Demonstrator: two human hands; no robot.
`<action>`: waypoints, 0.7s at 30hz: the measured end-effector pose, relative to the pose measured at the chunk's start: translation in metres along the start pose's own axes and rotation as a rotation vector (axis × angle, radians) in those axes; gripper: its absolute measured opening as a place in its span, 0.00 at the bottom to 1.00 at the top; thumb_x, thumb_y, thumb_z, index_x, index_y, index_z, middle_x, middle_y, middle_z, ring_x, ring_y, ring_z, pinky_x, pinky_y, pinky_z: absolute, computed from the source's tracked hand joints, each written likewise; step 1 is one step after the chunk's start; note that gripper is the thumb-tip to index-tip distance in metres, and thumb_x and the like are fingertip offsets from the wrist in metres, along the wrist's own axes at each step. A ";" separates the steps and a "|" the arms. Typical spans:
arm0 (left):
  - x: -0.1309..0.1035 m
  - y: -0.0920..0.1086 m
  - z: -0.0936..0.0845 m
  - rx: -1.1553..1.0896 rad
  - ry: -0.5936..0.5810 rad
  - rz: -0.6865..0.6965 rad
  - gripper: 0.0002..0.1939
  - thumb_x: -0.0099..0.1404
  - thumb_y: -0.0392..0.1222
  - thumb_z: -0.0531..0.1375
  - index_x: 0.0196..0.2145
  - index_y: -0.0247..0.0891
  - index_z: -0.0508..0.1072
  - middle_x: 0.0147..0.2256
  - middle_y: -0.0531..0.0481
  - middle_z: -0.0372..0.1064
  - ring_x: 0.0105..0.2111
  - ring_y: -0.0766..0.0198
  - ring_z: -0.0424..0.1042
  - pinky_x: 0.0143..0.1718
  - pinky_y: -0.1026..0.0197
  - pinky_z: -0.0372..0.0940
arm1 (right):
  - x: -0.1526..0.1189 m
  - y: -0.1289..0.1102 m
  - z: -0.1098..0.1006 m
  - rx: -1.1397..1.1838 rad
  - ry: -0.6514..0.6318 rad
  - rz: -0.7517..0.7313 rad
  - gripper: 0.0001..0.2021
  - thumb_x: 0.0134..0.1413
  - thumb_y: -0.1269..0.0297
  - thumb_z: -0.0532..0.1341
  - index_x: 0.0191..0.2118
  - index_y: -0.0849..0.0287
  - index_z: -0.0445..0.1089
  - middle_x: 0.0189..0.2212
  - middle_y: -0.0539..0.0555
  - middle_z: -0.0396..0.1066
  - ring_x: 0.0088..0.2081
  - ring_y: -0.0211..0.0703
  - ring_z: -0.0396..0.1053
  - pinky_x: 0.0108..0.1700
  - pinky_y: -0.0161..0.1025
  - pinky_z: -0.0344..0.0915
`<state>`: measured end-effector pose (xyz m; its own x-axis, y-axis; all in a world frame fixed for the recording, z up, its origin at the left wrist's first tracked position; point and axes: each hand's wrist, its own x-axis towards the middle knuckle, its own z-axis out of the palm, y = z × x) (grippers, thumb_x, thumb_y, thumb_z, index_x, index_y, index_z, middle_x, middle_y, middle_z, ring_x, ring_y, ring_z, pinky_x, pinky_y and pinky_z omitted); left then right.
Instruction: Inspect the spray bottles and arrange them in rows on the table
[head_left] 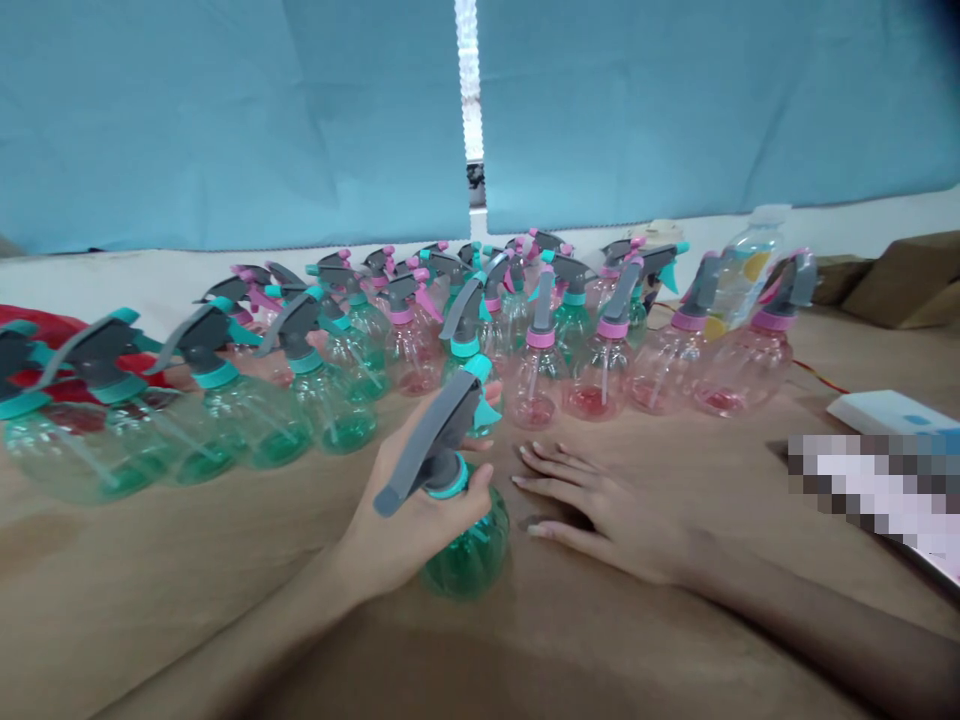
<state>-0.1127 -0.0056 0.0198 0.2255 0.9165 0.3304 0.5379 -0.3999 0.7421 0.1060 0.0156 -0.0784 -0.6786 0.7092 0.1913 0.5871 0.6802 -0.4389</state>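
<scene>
Head view: left hand (409, 525) grips a green-tinted, see-through plastic spray bottle (469, 550) with a teal collar and a grey-and-teal trigger head, near centre of the brown tabletop (225, 600). Fingers closed round the neck area, thumb on the near side by the collar; other fingers partly hidden behind the head. Can't tell whether the base touches the table.

Right hand (600, 500) palm down on the tabletop, just right of the held bottle, not touching it; fingers spread, nothing held.

Far side: green-tinted plastic spray bottles with teal collars (262, 415) lined up at left, pink-tinted plastic spray bottles with pink collars (600, 380) at right (colours mixed further back). Far right: clear plastic bottle with yellow marks (757, 240), brown cardboard box (911, 280). Right edge: flat white-and-blue box (885, 415), pixelated pinkish item (877, 500). Blue sheet (225, 130) hangs behind.
</scene>
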 end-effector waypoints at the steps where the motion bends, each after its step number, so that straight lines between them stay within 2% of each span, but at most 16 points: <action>1: 0.000 0.000 0.000 -0.013 -0.006 0.001 0.27 0.55 0.39 0.56 0.54 0.45 0.63 0.43 0.48 0.73 0.39 0.55 0.75 0.44 0.55 0.71 | 0.000 0.000 0.000 -0.006 -0.006 0.004 0.27 0.62 0.47 0.52 0.63 0.52 0.57 0.65 0.53 0.50 0.66 0.49 0.45 0.65 0.55 0.45; 4: -0.001 -0.002 0.000 -0.056 -0.028 -0.006 0.22 0.55 0.38 0.56 0.49 0.44 0.66 0.37 0.49 0.74 0.39 0.56 0.75 0.45 0.56 0.69 | 0.000 -0.001 -0.001 -0.018 -0.018 0.010 0.27 0.62 0.46 0.51 0.63 0.52 0.57 0.65 0.52 0.50 0.66 0.49 0.44 0.65 0.54 0.45; 8: -0.002 -0.002 -0.001 -0.097 -0.051 -0.022 0.11 0.56 0.38 0.56 0.39 0.43 0.68 0.40 0.50 0.73 0.38 0.59 0.75 0.45 0.58 0.69 | 0.000 -0.001 -0.001 -0.012 -0.014 0.001 0.28 0.62 0.47 0.52 0.63 0.53 0.57 0.65 0.53 0.49 0.66 0.49 0.45 0.65 0.55 0.45; 13: -0.002 0.000 -0.001 -0.115 -0.056 0.005 0.13 0.56 0.37 0.56 0.40 0.44 0.68 0.40 0.51 0.71 0.37 0.61 0.74 0.44 0.60 0.69 | 0.000 -0.002 -0.001 -0.034 -0.019 0.010 0.27 0.62 0.46 0.51 0.63 0.52 0.56 0.65 0.52 0.50 0.66 0.48 0.44 0.65 0.55 0.45; 19: -0.001 0.001 -0.001 -0.098 -0.052 0.014 0.08 0.56 0.38 0.56 0.35 0.44 0.70 0.34 0.52 0.71 0.36 0.60 0.73 0.43 0.57 0.69 | 0.000 -0.003 -0.003 -0.010 -0.019 0.018 0.27 0.62 0.47 0.52 0.63 0.52 0.57 0.65 0.52 0.50 0.66 0.49 0.45 0.65 0.55 0.45; 21: -0.001 0.001 -0.001 -0.085 -0.048 0.015 0.09 0.56 0.38 0.55 0.36 0.45 0.71 0.34 0.52 0.71 0.36 0.59 0.73 0.42 0.57 0.69 | 0.000 -0.002 -0.002 -0.005 -0.012 0.015 0.27 0.62 0.47 0.52 0.63 0.51 0.56 0.65 0.52 0.50 0.66 0.49 0.45 0.65 0.55 0.46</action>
<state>-0.1134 -0.0065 0.0211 0.2730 0.9089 0.3152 0.4638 -0.4114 0.7847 0.1056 0.0141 -0.0759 -0.6748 0.7171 0.1744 0.5993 0.6704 -0.4374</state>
